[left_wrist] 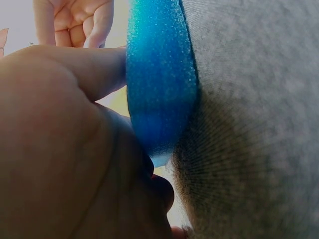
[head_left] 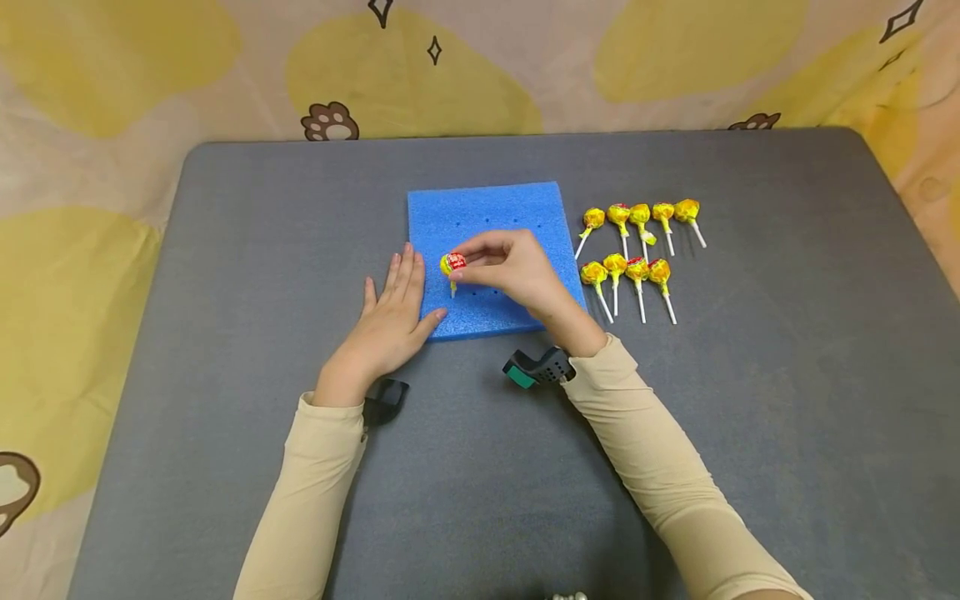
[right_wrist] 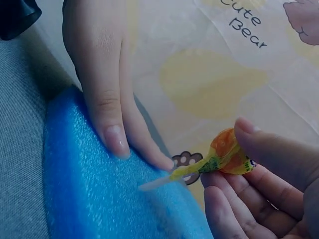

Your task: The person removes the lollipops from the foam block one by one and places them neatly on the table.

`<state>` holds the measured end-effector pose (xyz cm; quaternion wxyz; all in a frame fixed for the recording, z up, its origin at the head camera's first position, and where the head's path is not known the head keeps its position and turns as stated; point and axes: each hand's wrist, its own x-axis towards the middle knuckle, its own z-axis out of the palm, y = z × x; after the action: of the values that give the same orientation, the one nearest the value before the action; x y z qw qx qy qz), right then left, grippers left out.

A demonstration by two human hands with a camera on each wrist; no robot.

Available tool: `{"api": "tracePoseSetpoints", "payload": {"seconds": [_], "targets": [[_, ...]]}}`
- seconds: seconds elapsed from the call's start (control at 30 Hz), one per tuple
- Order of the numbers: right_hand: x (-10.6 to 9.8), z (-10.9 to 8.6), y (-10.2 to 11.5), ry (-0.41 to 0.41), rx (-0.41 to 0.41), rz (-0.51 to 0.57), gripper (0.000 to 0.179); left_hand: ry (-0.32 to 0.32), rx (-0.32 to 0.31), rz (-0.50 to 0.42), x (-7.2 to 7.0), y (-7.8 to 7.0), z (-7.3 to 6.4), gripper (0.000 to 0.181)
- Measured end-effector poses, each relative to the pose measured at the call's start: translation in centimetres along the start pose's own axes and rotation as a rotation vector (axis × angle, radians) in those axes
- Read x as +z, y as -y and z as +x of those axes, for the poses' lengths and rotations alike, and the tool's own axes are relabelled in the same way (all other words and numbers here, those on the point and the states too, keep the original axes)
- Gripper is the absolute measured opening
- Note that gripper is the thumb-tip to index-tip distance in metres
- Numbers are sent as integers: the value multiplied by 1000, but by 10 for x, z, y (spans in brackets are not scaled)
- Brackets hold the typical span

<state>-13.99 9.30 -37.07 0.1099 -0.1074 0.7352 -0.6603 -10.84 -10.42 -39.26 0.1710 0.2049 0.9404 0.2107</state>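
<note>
A square blue foam block lies flat, with small dark holes in its top. My left hand rests along its left edge, fingers straight, thumb over the near left corner. Between thumb and fingertips my right hand pinches a lollipop by its yellow, red and orange wrapped head. In the right wrist view, the lollipop's white stick slants toward the foam's top, its tip close over the surface. The left wrist view shows the left thumb against the foam's side.
Several wrapped lollipops lie in two rows right of the foam on the grey table, heads away from me, sticks toward me. A patterned yellow and cream cloth hangs behind the table. Dark wrist cameras sit by both cuffs.
</note>
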Motion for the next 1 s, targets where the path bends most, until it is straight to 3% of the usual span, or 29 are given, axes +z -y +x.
{"api": "tracePoseSetpoints", "payload": {"seconds": [0.17, 0.6, 1.0], "targets": [[-1, -1, -4, -30, 27, 22, 27, -2, 0, 1, 0, 0, 0, 76], [-2, -4, -5, -83, -11, 49, 27, -5, 2, -1, 0, -1, -1, 76], [-14, -8, -6, -119, -30, 282, 26, -6, -3, 9, 1, 0, 0, 76]]}}
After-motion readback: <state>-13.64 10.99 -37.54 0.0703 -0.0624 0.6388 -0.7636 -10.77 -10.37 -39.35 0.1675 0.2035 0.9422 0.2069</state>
